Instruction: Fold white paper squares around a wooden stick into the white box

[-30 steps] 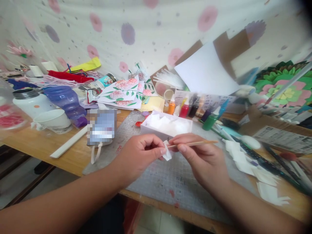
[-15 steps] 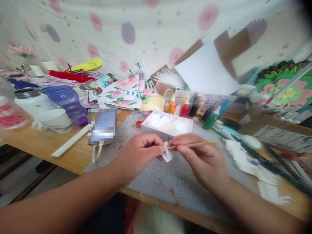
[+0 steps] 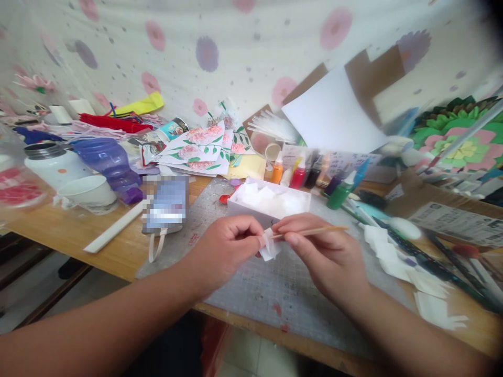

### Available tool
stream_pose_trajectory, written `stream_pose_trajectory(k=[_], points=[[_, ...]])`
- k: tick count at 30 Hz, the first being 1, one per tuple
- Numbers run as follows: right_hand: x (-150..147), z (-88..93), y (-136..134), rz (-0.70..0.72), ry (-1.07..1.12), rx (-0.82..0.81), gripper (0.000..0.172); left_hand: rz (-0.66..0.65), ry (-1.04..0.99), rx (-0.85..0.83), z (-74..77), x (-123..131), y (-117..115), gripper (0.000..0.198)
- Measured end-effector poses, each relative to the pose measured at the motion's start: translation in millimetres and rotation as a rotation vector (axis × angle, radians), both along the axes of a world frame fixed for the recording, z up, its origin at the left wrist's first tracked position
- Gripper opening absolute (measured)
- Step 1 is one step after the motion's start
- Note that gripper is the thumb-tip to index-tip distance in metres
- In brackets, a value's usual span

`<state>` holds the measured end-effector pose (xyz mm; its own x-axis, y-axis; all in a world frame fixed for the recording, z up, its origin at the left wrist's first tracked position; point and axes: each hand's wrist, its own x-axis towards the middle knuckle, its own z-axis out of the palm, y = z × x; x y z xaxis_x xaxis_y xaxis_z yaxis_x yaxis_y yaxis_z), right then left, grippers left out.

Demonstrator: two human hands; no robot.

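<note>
Premises are presenting as a handicraft workspace. Under the left grip (image 3: pixel 223 246) and right grip (image 3: pixel 330 254), a stained grid mat (image 3: pixel 271 293) is covering part of a wooden desk (image 3: pixel 74 230). Beyond the grips, bottles of colour (image 3: pixel 297 175) are standing together and floral pictures (image 3: pixel 202 152) are lying piled. Far right of the right grip, a layered green-and-pink flower (image 3: pixel 461 149) is showing above a cardboard box (image 3: pixel 416 201). A flower-patterned sheet (image 3: pixel 251 63) is hanging behind.

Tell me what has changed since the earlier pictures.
The small, thin white paper piece in the left hand now spreads wider toward the right hand, below that hand's slim, pale wooden stick. Both hands keep their pinch; nothing was taken up or let go. The white rectangular box stayed put.
</note>
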<state>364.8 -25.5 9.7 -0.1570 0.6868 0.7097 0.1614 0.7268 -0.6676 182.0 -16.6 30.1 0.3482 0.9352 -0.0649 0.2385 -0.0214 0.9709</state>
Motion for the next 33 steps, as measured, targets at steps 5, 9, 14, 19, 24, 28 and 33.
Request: stream_pose_trajectory(k=[5,9,14,19,24,28,33], points=[[13.8,-2.0,16.6,-0.198,0.085,-0.085,0.01,0.099,0.002,0.061,-5.9,-6.0,8.1,0.014],[26.8,-7.8,39.4,-0.424,0.205,-0.183,0.012,0.174,-0.072,0.089,-7.7,-8.2,22.2,0.012],[34.5,-15.7,55.3,-0.462,0.112,-0.178,0.015,0.241,-0.219,0.078,-4.1,0.7,40.4,0.014],[38.5,-20.9,56.7,-0.495,0.087,-0.092,0.011,0.251,-0.208,0.068,-6.0,4.2,45.3,0.022],[31.7,-11.4,43.2,-0.447,0.147,0.06,0.007,0.222,-0.185,0.109,-8.4,0.7,36.3,0.015],[16.9,2.5,20.1,-0.122,0.172,0.051,0.011,0.107,-0.063,0.164,-3.2,2.2,20.1,0.011],[5.3,5.9,2.3,-0.01,0.068,0.052,0.015,0.03,0.005,0.163,3.0,4.6,7.3,0.015]])
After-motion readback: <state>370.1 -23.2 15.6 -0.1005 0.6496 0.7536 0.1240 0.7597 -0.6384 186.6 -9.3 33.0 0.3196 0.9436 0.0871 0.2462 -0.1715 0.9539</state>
